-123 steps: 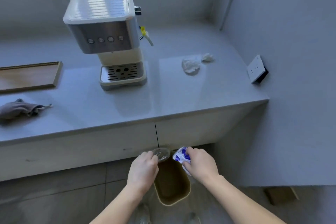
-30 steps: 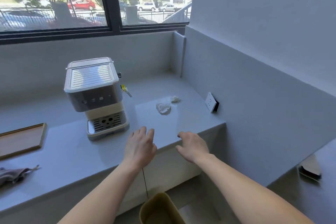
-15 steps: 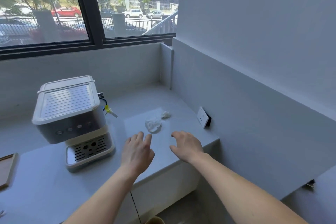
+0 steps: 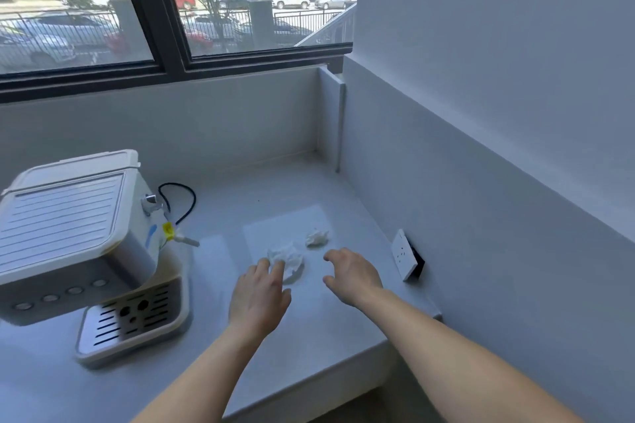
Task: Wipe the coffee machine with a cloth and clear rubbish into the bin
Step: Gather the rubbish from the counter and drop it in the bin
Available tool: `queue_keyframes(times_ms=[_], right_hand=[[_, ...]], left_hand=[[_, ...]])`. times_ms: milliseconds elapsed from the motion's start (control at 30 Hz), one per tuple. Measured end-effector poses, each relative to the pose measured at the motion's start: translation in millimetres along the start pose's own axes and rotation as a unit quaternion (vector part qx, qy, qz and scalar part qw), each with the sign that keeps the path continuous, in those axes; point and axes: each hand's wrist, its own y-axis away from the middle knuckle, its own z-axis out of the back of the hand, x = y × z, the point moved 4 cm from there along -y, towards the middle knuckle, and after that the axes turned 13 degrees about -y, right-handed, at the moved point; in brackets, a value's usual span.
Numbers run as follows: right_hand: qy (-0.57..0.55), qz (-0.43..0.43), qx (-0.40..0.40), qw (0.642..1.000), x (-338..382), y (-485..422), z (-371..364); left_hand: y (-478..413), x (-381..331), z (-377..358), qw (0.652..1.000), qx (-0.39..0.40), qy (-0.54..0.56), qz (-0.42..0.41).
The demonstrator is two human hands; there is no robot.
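Here, the coffee machine (image 4: 79, 233) stands on the left of the grey surface (image 4: 309, 336). To its right lie two scrunched white paper balls. The left hand (image 4: 259, 295) reaches to the bigger paper ball (image 4: 288, 256), its fingers (image 4: 264, 266) straight and loose, tips just touching it. The right hand (image 4: 354, 275) hovers near the smaller paper ball (image 4: 316, 238), fingers a bit bent, holding nothing. A white socket (image 4: 404, 254) is on the wall beside it.

Silver-cream coffee machine (image 4: 79, 251) upright, left. Right of it: larger crumpled tissue (image 4: 290, 256), smaller crumpled tissue (image 4: 316, 238), near, not touching.
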Motion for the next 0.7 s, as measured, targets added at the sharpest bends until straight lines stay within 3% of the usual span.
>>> queue_keyframes(times_ms=[267, 467, 700], right_hand=[[0.001, -0.006, 0.000, 1.000, 0, -92, -14], [0.100, 0.022, 0.033, 0.994, 5, -122, -32], [0.083, 0.044, 0.010, 0.996, 1, -111, -39]], left_hand=[[-82, 11, -39, 0.998, 0.042, 0.054, -0.002], [-107, 12, -64, 0.990, 0.121, 0.067, -0.033], [-103, 16, -69, 0.993, 0.064, 0.075, -0.064]])
